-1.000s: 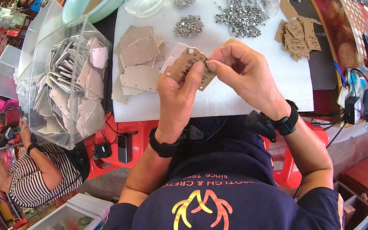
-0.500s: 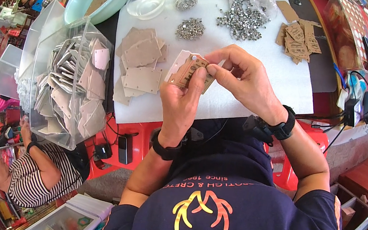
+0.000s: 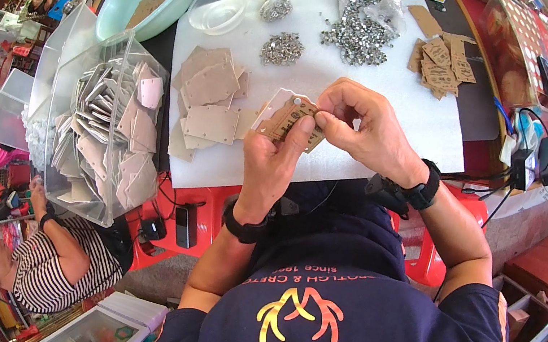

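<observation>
The white sheet (image 3: pixel 437 119) lay bare right of my right hand (image 3: pixel 373 130); its near edge passed beneath my left hand (image 3: pixel 267 170). Above the sheet, my left hand clamped the cards (image 3: pixel 281 115), while my right thumb and forefinger pinched their right edge. They sat slightly nearer me than a moment earlier.

Bare mat (image 3: pixel 435 130) flanks the right grip (image 3: pixel 364 122); grey cards (image 3: pixel 214 87) crowd the left (image 3: pixel 271 160).

Head-worn fisheye view, looking down, close
</observation>
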Demonstrator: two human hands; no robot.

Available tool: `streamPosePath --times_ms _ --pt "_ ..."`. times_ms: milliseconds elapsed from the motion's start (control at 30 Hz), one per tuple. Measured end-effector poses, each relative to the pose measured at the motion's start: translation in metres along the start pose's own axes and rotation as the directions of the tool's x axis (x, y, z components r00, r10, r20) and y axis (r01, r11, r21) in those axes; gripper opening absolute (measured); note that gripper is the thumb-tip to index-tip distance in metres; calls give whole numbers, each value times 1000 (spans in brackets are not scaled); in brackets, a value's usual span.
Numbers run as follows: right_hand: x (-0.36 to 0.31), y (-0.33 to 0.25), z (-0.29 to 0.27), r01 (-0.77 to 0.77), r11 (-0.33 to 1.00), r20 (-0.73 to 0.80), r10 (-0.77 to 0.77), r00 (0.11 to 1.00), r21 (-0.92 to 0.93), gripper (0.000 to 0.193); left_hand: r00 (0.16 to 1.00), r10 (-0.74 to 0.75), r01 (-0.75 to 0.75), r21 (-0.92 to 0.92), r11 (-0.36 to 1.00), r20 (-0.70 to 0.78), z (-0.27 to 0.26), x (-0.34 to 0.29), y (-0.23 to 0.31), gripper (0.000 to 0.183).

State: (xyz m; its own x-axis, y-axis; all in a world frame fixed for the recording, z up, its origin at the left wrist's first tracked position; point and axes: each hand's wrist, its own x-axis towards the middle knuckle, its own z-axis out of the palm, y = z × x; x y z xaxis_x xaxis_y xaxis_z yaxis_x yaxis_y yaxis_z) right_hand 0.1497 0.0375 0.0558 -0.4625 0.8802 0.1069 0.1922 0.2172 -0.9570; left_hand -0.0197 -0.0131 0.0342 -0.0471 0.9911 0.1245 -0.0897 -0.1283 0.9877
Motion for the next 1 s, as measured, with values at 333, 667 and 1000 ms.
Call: streamPosePath --times_ms 333,667,1000 --pt "-4 10 -5 -117 961 28 114 993 249 20 997 -13 10 38 999 71 7 1 0 24" --pt "-75 7 -152 -458 877 -147 438 887 -148 21 981 -99 127 -166 978 167 -9 5 -22 20" --pt "-106 64 -258 -795 583 -346 721 601 -166 20 975 -129 154 -131 979 181 -6 5 -29 19"
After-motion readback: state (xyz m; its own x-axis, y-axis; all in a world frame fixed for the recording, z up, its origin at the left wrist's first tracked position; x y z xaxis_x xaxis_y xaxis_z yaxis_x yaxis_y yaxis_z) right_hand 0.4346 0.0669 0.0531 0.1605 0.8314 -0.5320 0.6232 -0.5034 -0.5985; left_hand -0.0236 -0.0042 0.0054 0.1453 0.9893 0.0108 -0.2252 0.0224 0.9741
